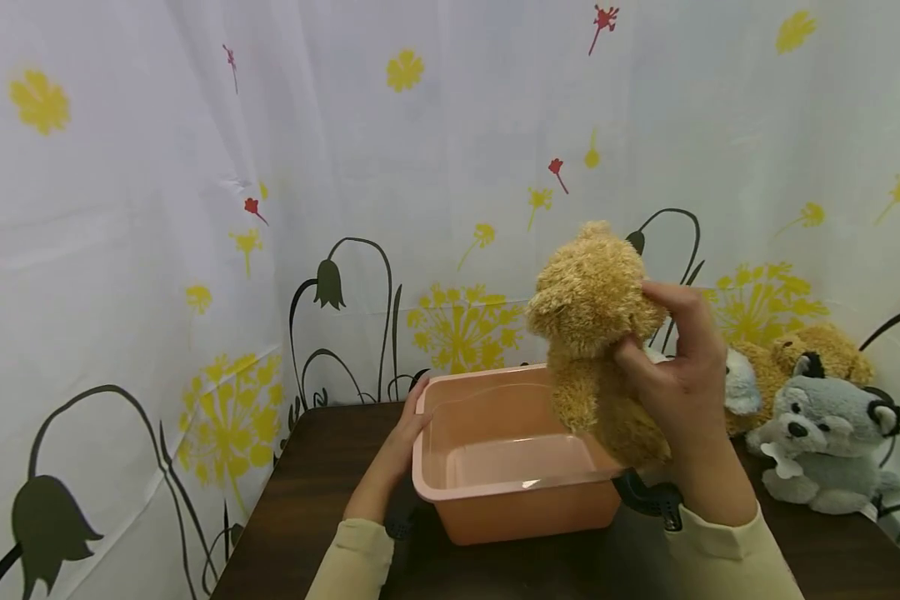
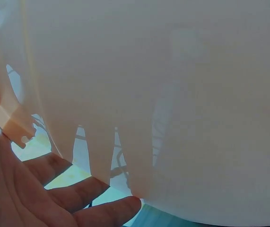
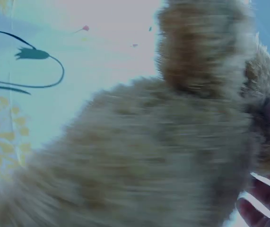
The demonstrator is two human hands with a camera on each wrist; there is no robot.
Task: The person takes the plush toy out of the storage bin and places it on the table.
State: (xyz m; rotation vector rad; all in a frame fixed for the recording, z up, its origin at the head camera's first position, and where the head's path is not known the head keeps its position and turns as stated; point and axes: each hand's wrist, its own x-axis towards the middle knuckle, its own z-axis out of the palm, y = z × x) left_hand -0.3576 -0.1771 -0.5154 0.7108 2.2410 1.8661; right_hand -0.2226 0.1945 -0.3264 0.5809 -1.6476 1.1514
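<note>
My right hand [image 1: 686,375] grips a golden-brown plush toy [image 1: 588,292] by the back of its head and neck. The toy hangs upright over the right side of a peach plastic basin [image 1: 525,508]; its fur fills much of the right wrist view, blurred. At the basin's left end, my left hand [image 1: 405,433] holds the rim, its thumb over the edge. Seen in the left wrist view, the fingers [image 2: 106,211] spread against the outside of the glossy wall [image 2: 196,118]. The visible part of the basin's floor is bare.
A grey-and-white husky plush [image 1: 821,450] sits on the dark wooden table [image 1: 322,467] at the right. Behind it are a brown plush [image 1: 825,350] and a partly hidden white-and-bluish plush [image 1: 741,383]. A flower-printed curtain [image 1: 450,167] hangs behind the table.
</note>
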